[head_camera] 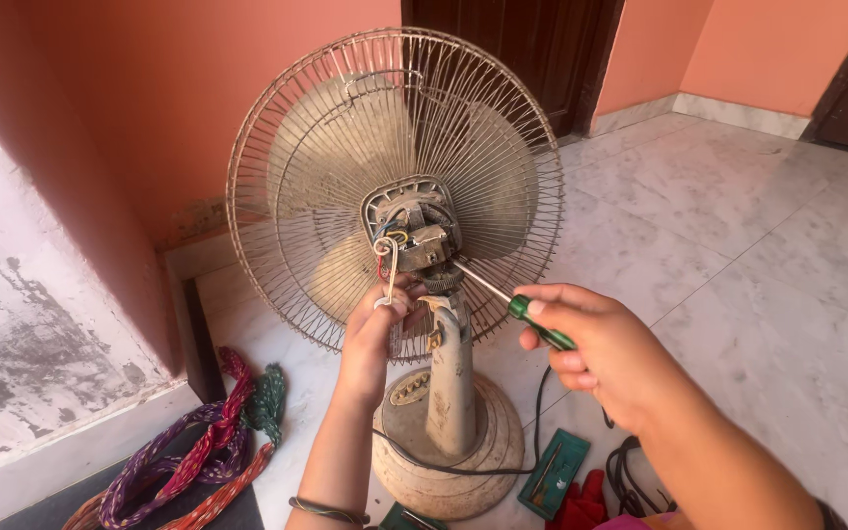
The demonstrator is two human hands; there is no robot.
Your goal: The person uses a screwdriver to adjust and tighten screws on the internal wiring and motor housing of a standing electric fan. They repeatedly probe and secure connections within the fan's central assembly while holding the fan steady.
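Rear view of a dusty table fan [395, 186] standing on a white marble floor [758, 255], seen from above. Its round wire guard [267, 147] encloses pale blades, and the back cover is off, exposing the motor housing [414, 231] with its coloured wires at the centre of the guard. The fan's neck [451, 373] rises from a round, grimy base [463, 461], around which a black cord [453, 469] curls. The left hand [375, 329] reaches up behind the guard, its fingers pinched on a white wire loop [386, 270] that hangs from the motor wiring. The right hand [596, 348] is clenched around the green handle of a screwdriver [512, 306]; the metal shaft points up and to the left, its tip touching the underside of the motor housing just beside the top of the neck. Near the base, on the floor, lie a small green case of tool bits [554, 473] and a red cloth [581, 503]. A bundle of braided cords [208, 451] in purple, red and green lies to the left, beside a worn whitewashed wall [31, 324]. Salmon-coloured walls [198, 88] and a dark wooden door [532, 49] stand behind the fan.
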